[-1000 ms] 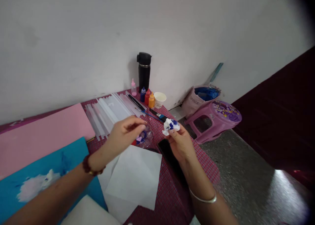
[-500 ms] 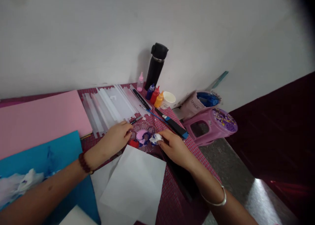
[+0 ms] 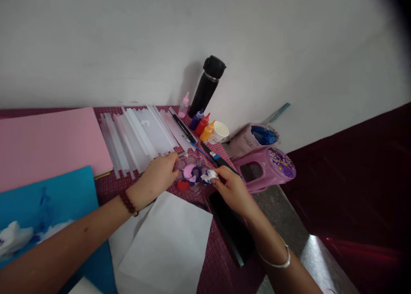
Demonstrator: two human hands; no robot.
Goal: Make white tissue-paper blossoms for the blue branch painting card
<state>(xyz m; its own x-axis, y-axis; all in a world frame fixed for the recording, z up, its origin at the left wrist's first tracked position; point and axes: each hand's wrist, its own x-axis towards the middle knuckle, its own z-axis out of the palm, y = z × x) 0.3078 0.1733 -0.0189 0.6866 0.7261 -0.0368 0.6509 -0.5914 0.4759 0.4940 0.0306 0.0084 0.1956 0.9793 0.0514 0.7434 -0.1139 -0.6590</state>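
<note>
A clear flower-shaped paint palette [image 3: 199, 162] lies on the table, with pink, dark blue and red paint in its wells. My left hand [image 3: 160, 174] is closed at the palette's left rim, thumb and fingers pinching its edge. In my right hand [image 3: 231, 187] is a crumpled white tissue [image 3: 209, 176] with blue stains, pinched between thumb and fingers at the palette's right side. White paper sheets [image 3: 170, 242] lie just in front of the palette. Beside my right wrist rests a black phone-like slab [image 3: 229, 229], partly hidden by the forearm.
Paint bottles, including a yellow one [image 3: 207, 130], stand by a paper cup [image 3: 221, 131] and a black flask [image 3: 207, 86]. Translucent strips [image 3: 138, 135], pink sheets [image 3: 48, 144] and a blue sheet [image 3: 73, 195] with stained tissues lie left. A box cutter [image 3: 220, 160] lies near the right edge, above a pink stool [image 3: 266, 169].
The view has shifted slightly. My left hand has moved a little right along with the palette, and more of its red paint shows. The tissue stays in my right hand, now nearer the palette's right side.
</note>
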